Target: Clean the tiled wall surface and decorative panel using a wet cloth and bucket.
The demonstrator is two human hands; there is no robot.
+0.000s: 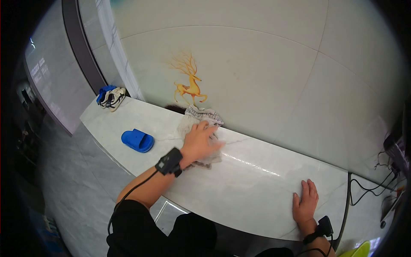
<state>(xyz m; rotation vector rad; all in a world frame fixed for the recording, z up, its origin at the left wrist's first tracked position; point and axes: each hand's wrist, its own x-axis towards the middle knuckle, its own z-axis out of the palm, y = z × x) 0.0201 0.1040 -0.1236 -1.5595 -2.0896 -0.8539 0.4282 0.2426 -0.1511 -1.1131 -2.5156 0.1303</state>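
Note:
My left hand lies on a crumpled pale cloth with a dark patterned border, at the back edge of a white marble-look countertop. Its fingers are spread and slightly blurred; whether they pinch the cloth is hidden. Part of the cloth shows beneath the palm and towards me. My right hand rests palm down on the same top near its right end, holding nothing. Each wrist wears a black strapped device with a cable. To the left of my left hand sits a single blue slide sandal.
White-and-dark shoes and a blue item stand at the far left end. A tiled wall with a golden deer picture rises behind. Black cables lie at the right, above a yellow-green object.

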